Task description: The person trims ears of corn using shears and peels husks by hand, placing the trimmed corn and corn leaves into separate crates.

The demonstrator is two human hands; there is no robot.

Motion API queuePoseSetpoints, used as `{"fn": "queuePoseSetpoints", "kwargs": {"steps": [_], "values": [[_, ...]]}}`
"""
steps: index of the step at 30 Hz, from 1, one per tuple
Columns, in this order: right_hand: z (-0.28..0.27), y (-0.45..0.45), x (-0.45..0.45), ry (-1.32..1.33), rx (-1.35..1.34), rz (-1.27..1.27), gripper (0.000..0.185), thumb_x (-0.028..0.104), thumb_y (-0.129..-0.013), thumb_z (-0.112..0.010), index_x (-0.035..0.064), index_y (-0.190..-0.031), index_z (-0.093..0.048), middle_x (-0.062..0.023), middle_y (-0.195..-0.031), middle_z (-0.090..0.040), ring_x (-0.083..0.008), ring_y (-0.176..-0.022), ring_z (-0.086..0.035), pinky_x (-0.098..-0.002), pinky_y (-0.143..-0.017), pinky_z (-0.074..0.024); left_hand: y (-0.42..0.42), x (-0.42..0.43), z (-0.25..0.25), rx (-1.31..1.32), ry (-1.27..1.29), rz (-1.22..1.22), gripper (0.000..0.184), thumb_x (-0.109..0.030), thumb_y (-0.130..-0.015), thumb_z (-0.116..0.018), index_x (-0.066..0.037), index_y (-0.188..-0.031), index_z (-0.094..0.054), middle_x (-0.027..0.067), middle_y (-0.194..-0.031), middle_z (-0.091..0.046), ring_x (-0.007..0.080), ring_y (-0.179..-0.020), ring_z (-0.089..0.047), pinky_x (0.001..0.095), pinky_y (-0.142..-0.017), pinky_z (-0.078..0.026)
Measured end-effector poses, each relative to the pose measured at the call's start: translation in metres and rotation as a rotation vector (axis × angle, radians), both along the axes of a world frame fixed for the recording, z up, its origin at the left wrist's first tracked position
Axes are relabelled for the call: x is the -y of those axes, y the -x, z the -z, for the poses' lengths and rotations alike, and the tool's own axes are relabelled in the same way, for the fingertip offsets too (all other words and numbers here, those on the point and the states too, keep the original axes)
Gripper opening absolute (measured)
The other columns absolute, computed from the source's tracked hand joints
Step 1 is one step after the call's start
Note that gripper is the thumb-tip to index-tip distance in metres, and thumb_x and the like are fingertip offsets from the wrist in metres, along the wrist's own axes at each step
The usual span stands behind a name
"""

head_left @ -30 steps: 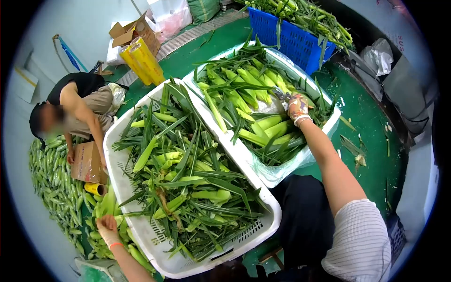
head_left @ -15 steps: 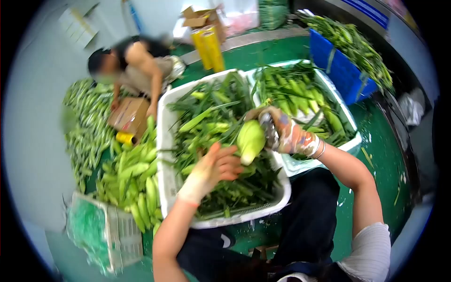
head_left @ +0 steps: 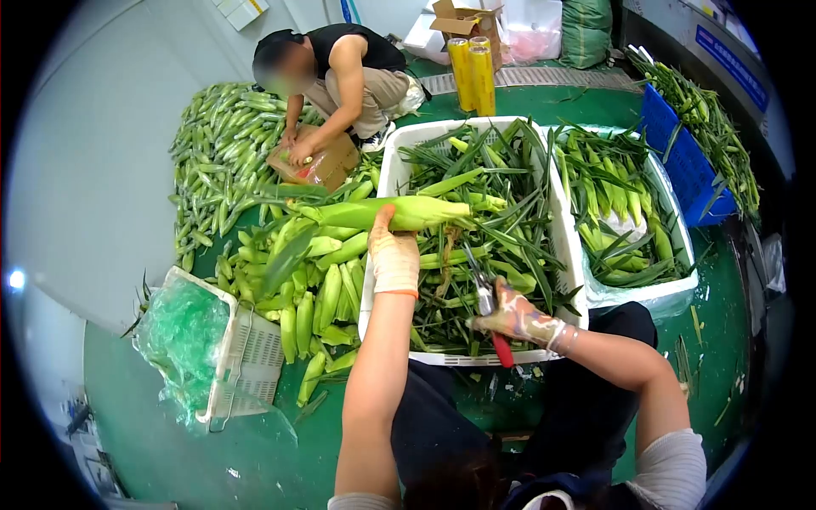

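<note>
My left hand [head_left: 394, 255], in a pale glove, is closed around a green corn ear [head_left: 395, 212], which lies level with its leaves to the left. In my right hand [head_left: 520, 318], in a patterned glove, are pruning shears [head_left: 503, 348] with a red handle, their blades pointing up and left. Both hands are over the near white crate [head_left: 442, 359], which holds leaves and husks. Loose husked corn [head_left: 327, 297] lies on the floor to its left.
A co-worker [head_left: 344, 72] crouches at a cardboard box [head_left: 327, 164] beside wrapped corn [head_left: 223, 161]. A lined crate [head_left: 646, 291] and a blue crate [head_left: 680, 166] stand at right. Lower left is a basket [head_left: 255, 344] with green plastic. Yellow rolls [head_left: 483, 81] stand behind.
The corn ear has gone from between my hands to my left hand, held out level to the left. My right hand has moved lower with the shears. The view has swung left.
</note>
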State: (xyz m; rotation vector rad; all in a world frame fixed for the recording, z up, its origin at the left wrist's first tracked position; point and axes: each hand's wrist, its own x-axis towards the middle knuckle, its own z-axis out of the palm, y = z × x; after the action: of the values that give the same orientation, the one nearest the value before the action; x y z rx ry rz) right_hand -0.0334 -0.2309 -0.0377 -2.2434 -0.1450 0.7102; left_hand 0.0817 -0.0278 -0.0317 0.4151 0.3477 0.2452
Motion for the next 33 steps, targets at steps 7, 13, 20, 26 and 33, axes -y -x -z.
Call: {"fn": "queuePoseSetpoints", "kwargs": {"steps": [7, 13, 20, 26, 33], "values": [[0.041, -0.065, -0.031, -0.711, 0.058, 0.329, 0.069, 0.037, -0.063, -0.079, -0.0054, -0.108, -0.047, -0.0127, -0.086, -0.058, -0.0187, -0.078, -0.055, -0.0295, -0.069, -0.0464, 0.007, 0.027, 0.014, -0.054, -0.241, -0.093, 0.056, -0.006, -0.067, -0.073, -0.009, -0.117, -0.048, 0.0088, -0.107, -0.053, 0.0252, -0.098, -0.052, 0.0443, -0.085, -0.045], [0.048, -0.049, -0.007, -0.352, -0.017, 0.374, 0.033, 0.021, -0.071, -0.074, 0.0015, -0.088, -0.053, -0.0075, -0.072, -0.058, -0.0174, -0.065, -0.054, -0.0307, -0.058, -0.0471, -0.006, 0.008, 0.015, -0.131, -0.079, 0.037, 0.046, -0.015, -0.067, -0.074, -0.007, -0.107, -0.053, 0.0083, -0.106, -0.056, 0.0265, -0.098, -0.053, 0.0423, -0.087, -0.045], [0.014, -0.065, 0.005, -0.774, 0.259, 0.240, 0.033, 0.018, -0.078, -0.073, 0.0070, -0.096, -0.047, -0.0007, -0.081, -0.053, -0.0114, -0.077, -0.052, -0.0265, -0.070, -0.0456, -0.003, -0.001, 0.019, 0.002, -0.243, 0.278, 0.045, -0.018, -0.070, -0.072, -0.010, -0.109, -0.051, 0.0087, -0.106, -0.057, 0.0284, -0.101, -0.053, 0.0453, -0.091, -0.043], [-0.015, -0.053, -0.008, -0.230, 0.752, 0.097, 0.054, 0.022, -0.066, -0.074, -0.0018, -0.106, -0.048, -0.0180, -0.081, -0.063, -0.0338, -0.072, -0.061, -0.0369, -0.067, -0.0486, 0.018, 0.032, -0.001, -0.011, -0.253, 0.301, 0.046, -0.030, -0.078, -0.072, -0.004, -0.112, -0.053, 0.0105, -0.093, -0.063, 0.0258, -0.083, -0.061, 0.0379, -0.080, -0.049], [0.019, -0.066, 0.008, -0.409, 0.263, 0.225, 0.019, 0.022, -0.075, -0.062, 0.0041, -0.081, -0.058, -0.0097, -0.068, -0.060, -0.0210, -0.059, -0.056, -0.0358, -0.058, -0.0471, 0.028, 0.011, 0.001, 0.050, -0.466, 0.395, 0.045, -0.028, -0.078, -0.072, -0.001, -0.109, -0.054, 0.0139, -0.097, -0.062, 0.0277, -0.089, -0.060, 0.0409, -0.085, -0.049]]}}
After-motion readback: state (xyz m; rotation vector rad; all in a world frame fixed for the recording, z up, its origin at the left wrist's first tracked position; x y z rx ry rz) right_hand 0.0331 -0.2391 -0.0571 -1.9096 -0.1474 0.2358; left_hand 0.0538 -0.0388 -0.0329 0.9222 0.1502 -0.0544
